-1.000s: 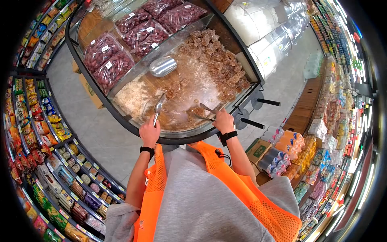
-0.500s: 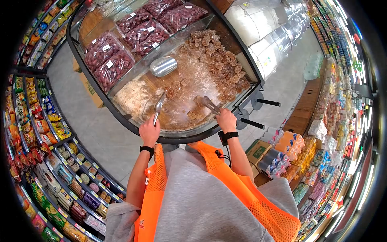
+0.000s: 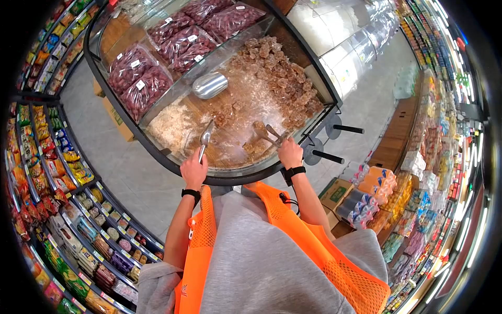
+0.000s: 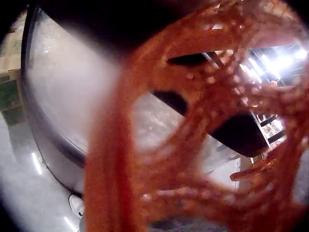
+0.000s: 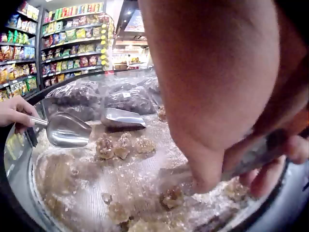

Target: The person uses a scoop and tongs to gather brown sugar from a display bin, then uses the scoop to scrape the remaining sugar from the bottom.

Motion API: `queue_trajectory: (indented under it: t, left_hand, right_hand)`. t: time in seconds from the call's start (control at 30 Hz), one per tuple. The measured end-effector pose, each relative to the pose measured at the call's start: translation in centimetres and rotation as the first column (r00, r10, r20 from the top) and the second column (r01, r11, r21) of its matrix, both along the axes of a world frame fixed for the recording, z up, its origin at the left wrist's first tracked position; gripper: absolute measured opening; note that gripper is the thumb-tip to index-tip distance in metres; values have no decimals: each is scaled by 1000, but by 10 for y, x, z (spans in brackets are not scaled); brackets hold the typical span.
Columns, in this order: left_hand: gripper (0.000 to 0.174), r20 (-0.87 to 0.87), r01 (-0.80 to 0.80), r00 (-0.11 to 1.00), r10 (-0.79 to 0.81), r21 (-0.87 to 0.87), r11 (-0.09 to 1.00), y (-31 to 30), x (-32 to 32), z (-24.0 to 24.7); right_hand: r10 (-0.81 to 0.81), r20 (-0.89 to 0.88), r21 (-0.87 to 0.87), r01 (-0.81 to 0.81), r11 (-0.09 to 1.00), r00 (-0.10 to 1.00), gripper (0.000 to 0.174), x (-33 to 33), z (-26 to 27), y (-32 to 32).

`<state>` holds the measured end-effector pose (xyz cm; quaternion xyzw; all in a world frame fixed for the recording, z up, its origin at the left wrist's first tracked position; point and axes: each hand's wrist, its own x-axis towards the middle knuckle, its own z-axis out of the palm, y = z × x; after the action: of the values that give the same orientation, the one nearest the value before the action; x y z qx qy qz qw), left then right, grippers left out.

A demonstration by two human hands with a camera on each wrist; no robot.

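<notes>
Brown rock sugar lumps (image 3: 285,78) are heaped at the right of a glass-walled bin. The left hand (image 3: 194,170) grips the handle of a metal scoop (image 3: 206,135), its bowl over the bin's near left part. Metal tongs (image 3: 273,134) are held in the right hand (image 3: 290,153), their tips close to a few lumps near the front. In the right wrist view the right hand (image 5: 217,96) curls round the blurred tongs, and the left hand (image 5: 17,113) holds the scoop (image 5: 68,130). Orange mesh (image 4: 111,183) covers much of the left wrist view.
A second metal scoop (image 3: 210,85) lies inside the bin against the divider. Behind it are bags of dark red fruit (image 3: 146,89). The bin's black rim (image 3: 230,181) runs close to the body. Two black rods (image 3: 328,157) stick out at the right. Snack shelves stand on both sides.
The right hand first shifted right and slightly up with the tongs, then slightly left. The tongs' arms, spread apart a second ago, came close together, then parted somewhat. The left hand stays nearly still.
</notes>
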<state>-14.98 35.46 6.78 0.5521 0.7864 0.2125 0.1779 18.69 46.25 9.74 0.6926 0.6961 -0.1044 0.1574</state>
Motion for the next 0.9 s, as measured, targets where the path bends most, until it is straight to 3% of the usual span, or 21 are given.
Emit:
queue_trajectory:
  t: [0.2,0.3,0.43,0.6,0.7,0.9]
  left_hand:
    - [30,-23,14,1000,-14,-21,1000,0,1,6]
    - [30,-37,16,999,-16,-5,1000,0,1,7]
    - [30,-53,8,999,-8,-11,1000,-1,1,0]
    - [30,-40,12,999,-13,-17,1000,-1,1,3]
    - [31,-14,12,1000,-13,-29,999,-2,0,-1]
    - [30,-58,1,998,2,42,999,-2,0,-3]
  right_hand:
    - [133,-7,86,-132,988,991,19,7,17,15]
    - [67,47,81,-70,994,997,21,6,40,35]
    - [69,-77,368,-36,929,995,21,1,70,88]
    - [-170,-82,303,187,934,982,34,-1,67,155]
    - [-164,-152,220,195,956,975,42,-10,59,142]
    - [142,-140,-116,-159,981,980,45,-13,55,71]
